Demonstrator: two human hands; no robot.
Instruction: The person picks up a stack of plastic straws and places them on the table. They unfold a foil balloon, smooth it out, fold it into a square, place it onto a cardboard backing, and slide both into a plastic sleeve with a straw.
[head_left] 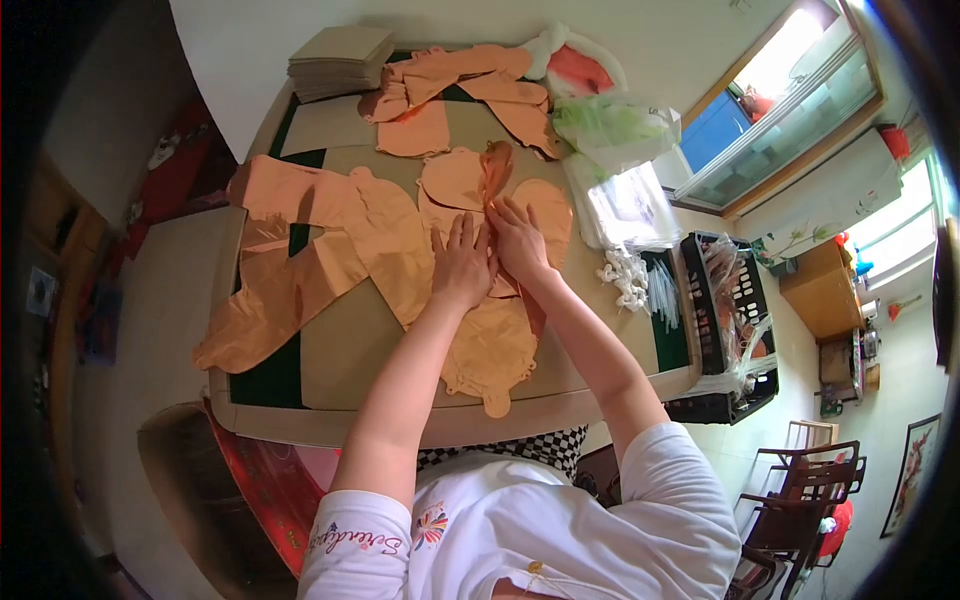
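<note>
Flat, uninflated rose-gold foil balloons lie on the table in front of me. My left hand [464, 262] rests on the foil with its fingers stretched out. Close beside it, my right hand [520, 240] also lies on the foil, fingers extended and pointing away from me. Between and beyond my fingertips a narrow strip of foil [495, 170] stands up in a fold. The balloon under my hands [490, 345] spreads towards me and ends in a small tab. To the left lies another large foil balloon [375, 235], creased and partly overlapping. My palms hide the foil beneath them.
A stack of cardboard sheets [340, 60] stands at the back left, near more foil balloons [460, 75]. On the right are clear plastic bags [630, 205], white ribbon [625, 277] and clear straws [662, 295]. A black crate [707, 305] adjoins the table's right edge.
</note>
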